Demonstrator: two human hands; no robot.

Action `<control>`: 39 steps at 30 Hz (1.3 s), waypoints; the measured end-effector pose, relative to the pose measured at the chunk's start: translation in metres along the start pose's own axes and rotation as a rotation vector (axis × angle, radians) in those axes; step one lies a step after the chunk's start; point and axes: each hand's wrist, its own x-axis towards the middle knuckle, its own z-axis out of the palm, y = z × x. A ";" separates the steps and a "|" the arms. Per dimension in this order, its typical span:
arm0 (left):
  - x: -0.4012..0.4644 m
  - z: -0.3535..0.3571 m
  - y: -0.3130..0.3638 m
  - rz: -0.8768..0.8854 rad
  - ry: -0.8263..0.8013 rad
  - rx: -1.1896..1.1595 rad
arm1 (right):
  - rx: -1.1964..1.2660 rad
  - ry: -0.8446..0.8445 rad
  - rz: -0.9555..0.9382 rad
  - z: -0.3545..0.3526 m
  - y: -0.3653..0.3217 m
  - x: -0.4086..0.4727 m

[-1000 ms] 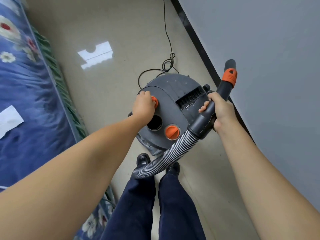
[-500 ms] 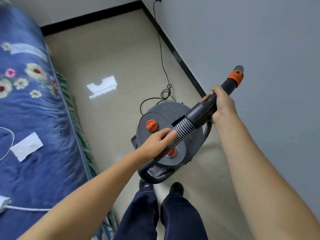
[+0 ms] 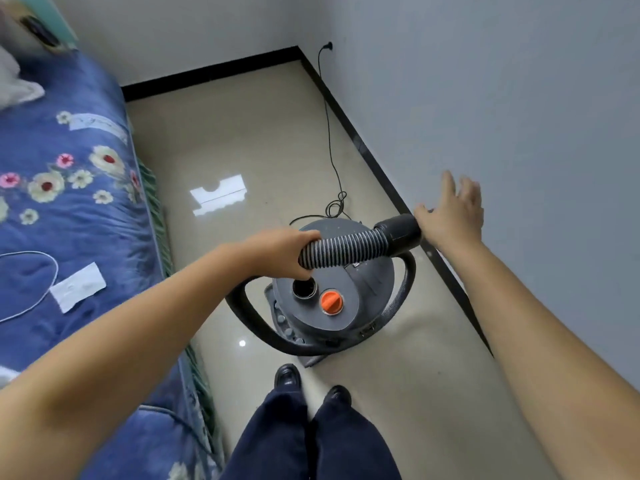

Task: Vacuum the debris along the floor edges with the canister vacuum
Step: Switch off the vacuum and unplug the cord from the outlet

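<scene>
I see the left hand (image 3: 282, 252) curled round the ribbed grey hose (image 3: 346, 249), while the right hand (image 3: 450, 216) is spread open, fingers straight, its thumb by the hose's smooth black cuff (image 3: 398, 232). The round grey canister vacuum (image 3: 363, 289), with its orange knob (image 3: 331, 302), stands on glossy beige tile (image 3: 242, 133) near the black baseboard (image 3: 381, 171), beside a blue floral quilt (image 3: 69, 188).
</scene>
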 end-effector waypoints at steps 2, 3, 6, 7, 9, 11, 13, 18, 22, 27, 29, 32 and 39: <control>-0.003 -0.020 0.005 0.000 0.021 0.085 | 0.003 -0.111 -0.290 -0.004 -0.010 -0.008; -0.003 -0.030 0.008 -0.004 0.039 0.137 | 0.086 -0.205 -0.398 -0.005 -0.016 -0.015; 0.003 -0.060 0.013 -0.022 0.079 0.229 | 0.061 -0.293 -0.632 -0.008 -0.026 -0.033; 0.006 -0.069 0.014 -0.024 0.090 0.247 | -0.044 -0.237 -0.699 -0.009 -0.026 -0.033; 0.017 -0.084 0.019 -0.012 0.114 0.276 | -0.229 -0.162 -0.755 -0.014 -0.027 -0.026; 0.034 -0.091 0.027 0.031 0.136 0.295 | -0.287 -0.071 -0.735 -0.018 -0.030 -0.016; 0.054 -0.092 0.034 0.071 0.165 0.310 | -0.320 0.043 -0.698 -0.020 -0.033 -0.003; 0.102 -0.085 0.011 0.141 0.489 0.123 | -0.170 0.148 -0.450 -0.011 -0.035 0.033; 0.127 -0.066 -0.057 -0.032 0.407 -0.030 | -0.109 0.104 -0.240 0.027 -0.037 0.054; 0.177 -0.086 -0.133 0.064 0.106 0.158 | -0.137 -0.089 -0.103 0.078 -0.047 0.076; 0.209 -0.093 -0.136 0.135 0.072 0.247 | -0.130 -0.091 -0.041 0.093 -0.042 0.082; 0.257 -0.081 -0.120 0.220 0.007 0.303 | -0.127 -0.094 0.123 0.107 -0.014 0.088; 0.349 0.018 -0.094 0.210 -0.135 0.305 | -0.032 -0.243 0.365 0.175 0.084 0.107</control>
